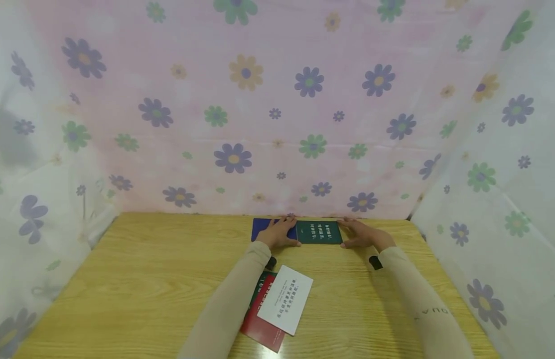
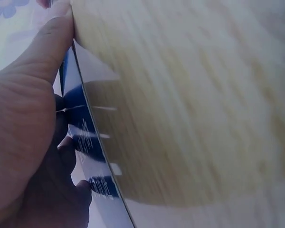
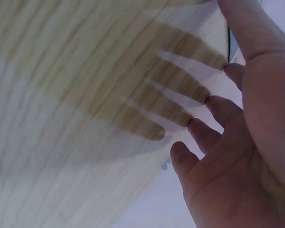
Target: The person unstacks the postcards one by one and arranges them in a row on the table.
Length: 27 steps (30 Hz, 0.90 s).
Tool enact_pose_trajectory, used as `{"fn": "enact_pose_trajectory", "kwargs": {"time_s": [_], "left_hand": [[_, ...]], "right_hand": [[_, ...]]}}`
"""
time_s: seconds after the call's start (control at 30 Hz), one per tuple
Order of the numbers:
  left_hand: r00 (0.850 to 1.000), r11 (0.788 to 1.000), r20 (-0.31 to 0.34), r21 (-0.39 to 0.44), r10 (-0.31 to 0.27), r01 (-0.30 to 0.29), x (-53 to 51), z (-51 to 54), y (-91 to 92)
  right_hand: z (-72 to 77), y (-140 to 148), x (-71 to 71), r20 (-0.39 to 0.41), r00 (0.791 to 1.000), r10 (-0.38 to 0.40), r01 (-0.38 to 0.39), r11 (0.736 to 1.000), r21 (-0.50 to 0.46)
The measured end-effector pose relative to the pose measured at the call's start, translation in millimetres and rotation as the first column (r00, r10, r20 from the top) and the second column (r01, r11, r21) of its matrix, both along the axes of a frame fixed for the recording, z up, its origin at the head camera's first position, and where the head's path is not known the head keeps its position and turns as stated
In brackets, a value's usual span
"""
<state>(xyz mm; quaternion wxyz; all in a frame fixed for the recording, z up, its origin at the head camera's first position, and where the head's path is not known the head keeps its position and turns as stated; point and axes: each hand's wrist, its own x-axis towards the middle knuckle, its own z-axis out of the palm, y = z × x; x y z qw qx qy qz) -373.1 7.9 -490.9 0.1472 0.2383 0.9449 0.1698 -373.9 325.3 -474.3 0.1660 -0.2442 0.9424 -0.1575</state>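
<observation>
Bkgd: 3 sheets w/ flower print. L sheet (image 1: 49, 174) white, grey shadow on far side. Back sheet (image 1: 192, 134) pink, meets rear edge of table (image 1: 147, 279). Table = light wood, grain running crosswise, bright glare spot at front.

L to R on table: L sleeve (image 1: 230, 301) beige, black wrist unit (image 1: 271, 263) at its cuff. Just beside that arm, loose stack: bottom card (image 1: 258, 288) dk green, mostly covered; red card (image 1: 263, 329) on it; white card (image 1: 285, 300) w/ dark print on top, all tilted.

Blue card (image 1: 261, 226) flat at rear edge, partly under L hand (image 1: 278, 234). L hand: fingers spread, tips down on blue card, thumb out toward the seam w/ green card; not wrapped round anything. Green card (image 1: 320, 233) flat btwn hands, R of blue card, edges meeting, white print sideways.

R hand (image 1: 364, 234) at R end of green card: fingers apart, fairly straight, nothing gripped; tips on wood per R wrist cam. Thumb contact w/ card: can't tell. R sleeve (image 1: 423, 301) beige, dark lettering. R sheet (image 1: 497, 199) white, flowers.
</observation>
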Motion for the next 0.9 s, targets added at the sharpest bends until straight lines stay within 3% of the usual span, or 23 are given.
{"fn": "enact_pose_trajectory", "kwargs": {"time_s": [0.1,0.2,0.3,0.43,0.53,0.7,0.9], "left_hand": [[0.998,1.000,-0.049,0.000,-0.028,0.028,2.2,0.0,-0.9],[0.992,0.998,-0.108,-0.008,-0.061,0.061,6.5,1.3,-1.7],[0.980,0.996,-0.177,-0.022,-0.092,0.089,17.6,3.2,-6.8],[0.968,0.994,-0.227,-0.042,-0.110,0.103,39.6,9.6,-19.5],[0.970,0.991,-0.213,-0.078,-0.120,0.105,55.4,14.8,-30.3],[0.970,0.987,-0.204,-0.119,-0.134,0.111,80.1,15.5,-48.5],[0.965,0.982,-0.181,-0.065,-0.188,0.179,119.8,16.3,-63.5]], "right_hand": [[-1.8,-4.4,4.9,-0.032,0.999,-0.022,0.022,1.000,0.005],[-0.5,-16.4,16.4,-0.116,0.993,-0.027,0.032,0.999,0.043],[4.4,-34.8,38.8,-0.203,0.979,0.025,-0.013,0.998,0.060],[11.2,-60.9,75.6,-0.245,0.963,0.109,-0.115,0.993,-0.011],[11.0,-78.8,97.7,-0.241,0.960,0.145,-0.158,0.987,-0.034],[3.5,-103.8,128.7,-0.212,0.960,0.186,-0.189,0.982,0.006],[3.4,-124.3,168.7,-0.139,0.972,0.189,-0.183,0.981,0.058]]}}
